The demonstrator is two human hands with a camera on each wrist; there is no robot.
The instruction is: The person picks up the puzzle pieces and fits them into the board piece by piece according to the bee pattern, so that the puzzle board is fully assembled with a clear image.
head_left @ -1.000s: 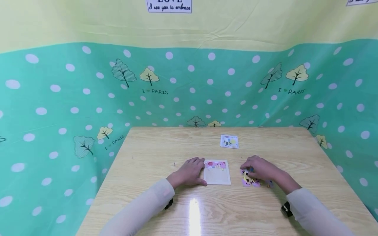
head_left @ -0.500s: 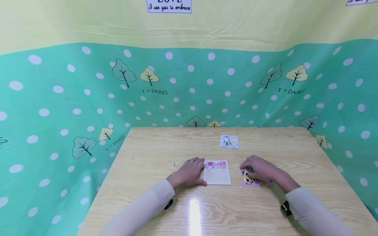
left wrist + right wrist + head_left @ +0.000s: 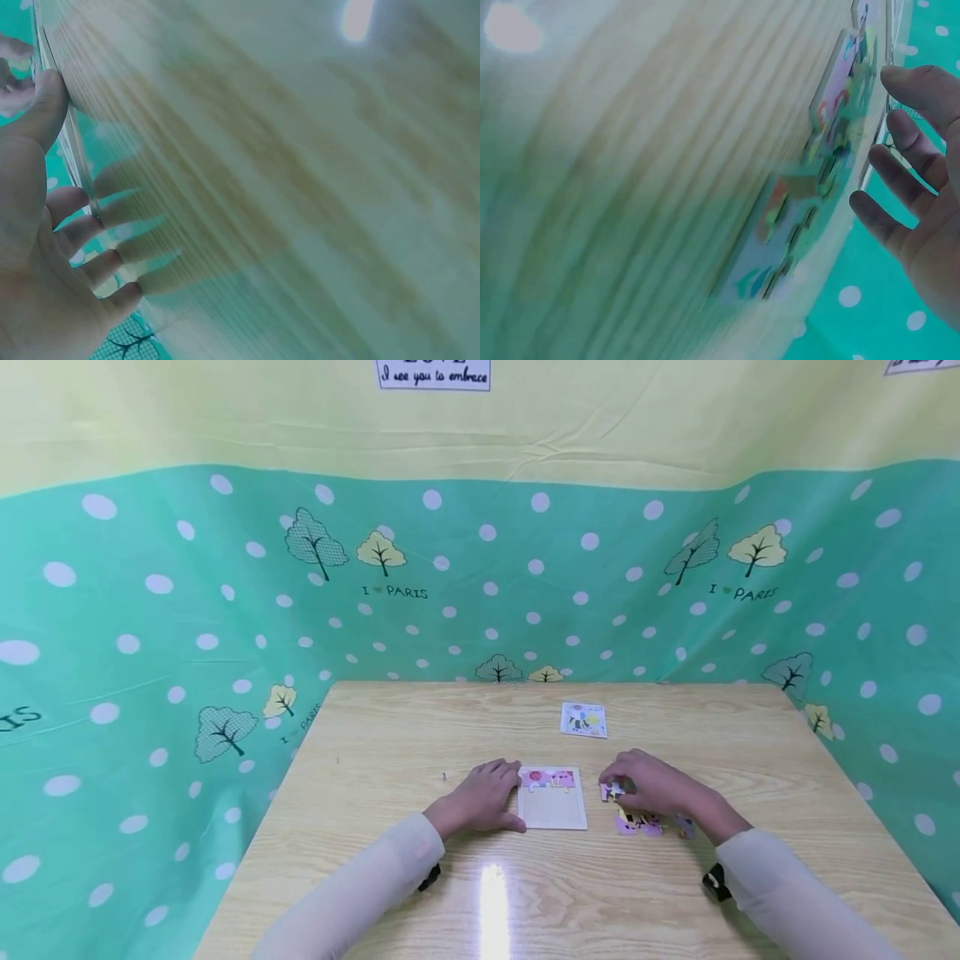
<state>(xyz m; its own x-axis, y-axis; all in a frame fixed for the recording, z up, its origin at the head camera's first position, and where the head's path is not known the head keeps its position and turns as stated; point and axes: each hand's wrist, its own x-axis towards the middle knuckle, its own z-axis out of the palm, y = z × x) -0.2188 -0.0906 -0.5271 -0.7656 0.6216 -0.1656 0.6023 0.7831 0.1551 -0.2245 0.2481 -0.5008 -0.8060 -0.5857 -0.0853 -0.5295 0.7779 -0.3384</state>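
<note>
In the head view, a square white puzzle tray [image 3: 551, 810] lies on the table, with pink joined puzzle pieces [image 3: 547, 778] along its far side. My left hand [image 3: 483, 797] rests along the tray's left side, thumb near the near corner and fingers by the far one. To the right, my right hand [image 3: 648, 783] pinches a puzzle piece [image 3: 606, 791] between thumb and fingers, partly covered by the hand. Loose pink and yellow puzzle pieces [image 3: 637, 822] lie under and in front of that hand. The right wrist view shows several loose pieces [image 3: 761, 225] flat on the wood.
A small picture card [image 3: 583, 720] with a bee-like figure lies farther back on the wooden table [image 3: 420, 727]. A tiny dark speck [image 3: 444, 776] is left of the tray. Green dotted cloth [image 3: 487, 568] hangs behind and beside the table.
My right hand has shifted slightly left and away from me, carrying the pinched puzzle piece off the loose ones. My left hand and the tray stay in place.
</note>
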